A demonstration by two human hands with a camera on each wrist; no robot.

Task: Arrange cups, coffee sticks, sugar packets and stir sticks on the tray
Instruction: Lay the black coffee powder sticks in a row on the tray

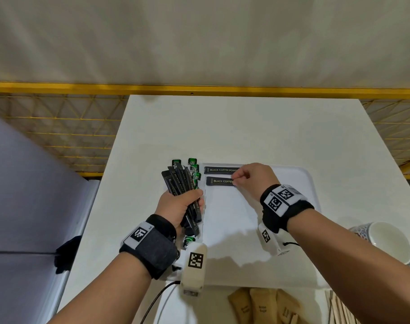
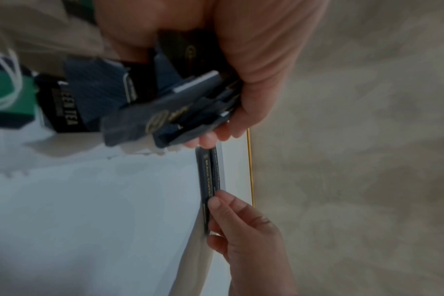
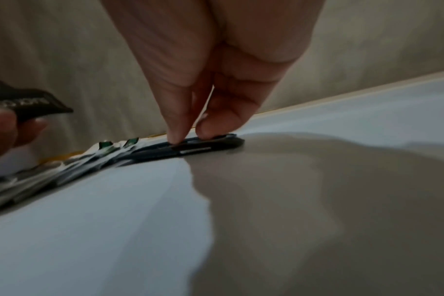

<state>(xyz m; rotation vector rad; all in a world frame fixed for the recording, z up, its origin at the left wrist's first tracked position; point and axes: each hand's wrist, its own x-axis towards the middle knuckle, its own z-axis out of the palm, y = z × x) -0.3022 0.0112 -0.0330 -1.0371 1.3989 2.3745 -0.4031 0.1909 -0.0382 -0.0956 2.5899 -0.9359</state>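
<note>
A white tray (image 1: 229, 220) lies on the table. Two black coffee sticks lie side by side at its far left corner, the far one (image 1: 219, 170) and the near one (image 1: 219, 181). My right hand (image 1: 235, 180) pinches the right end of the near stick (image 3: 216, 147) with thumb and fingertip (image 3: 175, 138), holding it flat on the tray. My left hand (image 1: 192, 199) grips a fanned bundle of coffee sticks (image 1: 180, 181) above the tray's left edge. The bundle (image 2: 185, 112) also shows in the left wrist view.
Green tea packets (image 1: 192, 163) line the tray's left edge. A white cup (image 1: 388, 242) with a blue pattern stands at the right. Brown sugar packets (image 1: 261, 307) and wooden stir sticks (image 1: 339, 309) lie near the table's front edge. A yellow wire fence (image 1: 59, 127) stands behind.
</note>
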